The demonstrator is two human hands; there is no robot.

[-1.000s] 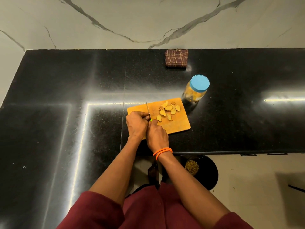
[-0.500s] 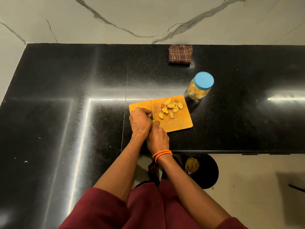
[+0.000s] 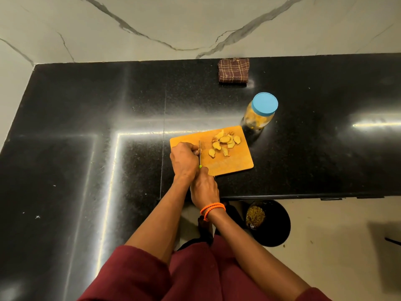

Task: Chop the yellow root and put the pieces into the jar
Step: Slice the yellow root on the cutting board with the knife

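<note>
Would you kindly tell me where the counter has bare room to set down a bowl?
The widest bare stretch of counter lies left of the cutting board; more lies right of the jar. It is crowded between board, jar and folded cloth, and where both hands work the knife.

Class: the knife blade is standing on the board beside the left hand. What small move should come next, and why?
Probably press the knife down for another slice: the left hand holds the root piece against the blade, the right hand grips the handle, and the jar is lidded.
</note>
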